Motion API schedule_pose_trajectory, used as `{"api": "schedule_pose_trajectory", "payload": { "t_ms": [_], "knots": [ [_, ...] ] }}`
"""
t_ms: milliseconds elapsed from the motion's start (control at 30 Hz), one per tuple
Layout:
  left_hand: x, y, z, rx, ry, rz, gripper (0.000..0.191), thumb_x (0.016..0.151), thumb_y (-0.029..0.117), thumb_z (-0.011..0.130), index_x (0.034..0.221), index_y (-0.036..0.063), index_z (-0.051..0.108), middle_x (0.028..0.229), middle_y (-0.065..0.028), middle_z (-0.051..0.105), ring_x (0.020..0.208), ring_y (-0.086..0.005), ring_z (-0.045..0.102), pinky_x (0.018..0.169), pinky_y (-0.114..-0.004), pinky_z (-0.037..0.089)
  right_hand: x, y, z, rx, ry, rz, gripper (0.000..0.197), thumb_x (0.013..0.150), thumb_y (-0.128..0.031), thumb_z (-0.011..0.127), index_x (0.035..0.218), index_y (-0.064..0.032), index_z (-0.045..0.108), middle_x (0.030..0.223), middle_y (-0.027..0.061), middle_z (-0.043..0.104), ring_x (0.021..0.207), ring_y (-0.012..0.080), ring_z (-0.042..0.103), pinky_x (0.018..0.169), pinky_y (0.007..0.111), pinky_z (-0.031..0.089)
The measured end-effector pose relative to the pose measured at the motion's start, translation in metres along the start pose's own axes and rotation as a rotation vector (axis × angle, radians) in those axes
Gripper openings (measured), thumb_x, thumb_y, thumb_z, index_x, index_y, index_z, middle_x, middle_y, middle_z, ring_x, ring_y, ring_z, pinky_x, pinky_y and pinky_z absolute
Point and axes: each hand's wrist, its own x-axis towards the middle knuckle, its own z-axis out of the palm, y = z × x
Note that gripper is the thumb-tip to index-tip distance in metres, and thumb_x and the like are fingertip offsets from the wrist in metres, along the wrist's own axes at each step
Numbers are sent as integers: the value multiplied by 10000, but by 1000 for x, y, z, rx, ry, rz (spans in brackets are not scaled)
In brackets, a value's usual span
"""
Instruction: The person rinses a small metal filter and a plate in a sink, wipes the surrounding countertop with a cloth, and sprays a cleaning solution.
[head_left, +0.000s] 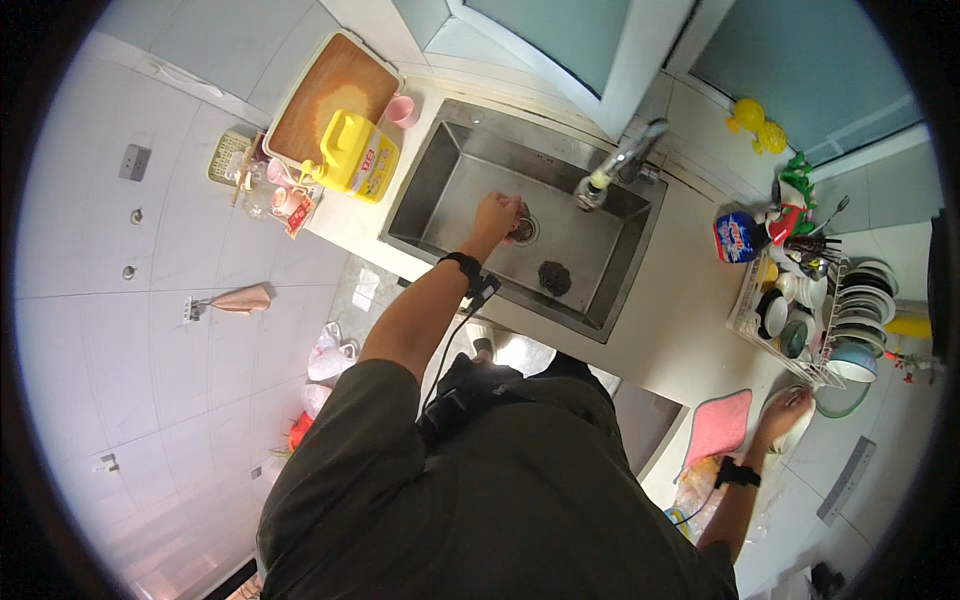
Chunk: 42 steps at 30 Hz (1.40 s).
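My left hand (498, 219) is low in the stainless steel sink (480, 184), beside the drain strainer (527, 229). Its fingers are curled, and a small reddish patch shows under them; whether they hold anything is unclear. A dark scouring pad (554, 278) lies on the sink floor, nearer to me. Far to the right, my right hand (786, 416) is over a white dish (798, 433), its fingertips at the far rim. The hand covers much of the dish, so a firm grip cannot be made out. Beside it lies a pink cloth (718, 426).
A faucet (622, 161) reaches over the sink. Left on the counter are a yellow detergent jug (360, 157), a pink cup (402, 112) and a cutting board (330, 97). At right stand a blue spray bottle (739, 236) and a dish rack (750, 319) with several bowls and plates.
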Motion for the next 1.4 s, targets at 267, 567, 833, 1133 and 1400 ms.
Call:
{"api": "schedule_pose_trajectory", "payload": {
  "t_ms": [267,567,833,1133,1400],
  "knots": [
    [-10,-55,-52,-435,-323,68,264,877,195,608,1052,-1,583,805,-31,667,632,-165,652,558,-298,541,-173,-353,191,125,-1178,-288,389,845,-141,631,1220,-95,540,1204,179,547,1060,370,553,911,428,454],
    [-84,20,-180,529,-312,334,220,915,223,557,1055,62,609,967,-154,666,849,-324,654,747,-400,528,-255,-495,369,669,-1426,-18,617,875,-192,647,1367,4,330,1171,174,566,978,304,605,857,369,482],
    [6,49,-333,1030,667,595,442,824,327,644,1130,15,577,1024,-215,635,925,-363,624,783,-418,520,-245,-519,380,788,-1473,447,541,894,-171,618,1351,-52,355,1174,80,554,970,208,599,835,321,490],
    [25,15,-381,762,166,259,355,738,199,672,1005,-32,632,921,-252,649,887,-390,638,768,-430,507,-276,-534,471,597,-1232,270,501,894,-222,592,1340,-59,433,1146,116,572,1008,212,596,824,322,488],
    [-194,-9,-421,378,405,145,128,804,65,655,888,-23,616,704,-43,586,645,-97,498,616,-261,433,-288,-633,512,398,-961,-773,405,871,-216,577,1260,-110,545,1303,186,491,1140,370,511,950,456,434]
  ]
}}
